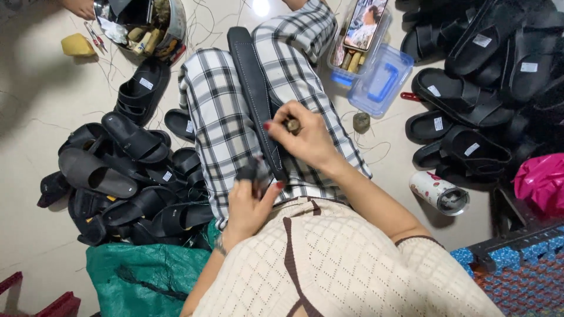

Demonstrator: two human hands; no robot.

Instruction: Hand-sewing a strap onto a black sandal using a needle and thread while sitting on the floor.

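Black sandals (111, 170) pile on the floor at left, more at right beside a clear plastic box (380, 79) and a patterned can (439, 192). A long black stitched strap (255, 94) lies along the checked lap. The left hand (249, 202) pinches its near end; the right hand (302, 138) grips a small brownish tool (292, 124) against it.

The left hand (249, 202) sits low over the lap, fingers curled shut in a grip, thumb pointing up toward the other hand, its forearm running back and down toward the body. The right hand (302, 138) lies just above it, palm down, fingertips pinched together, wrist bent, its bare forearm slanting back to the right. Both hands are close together.
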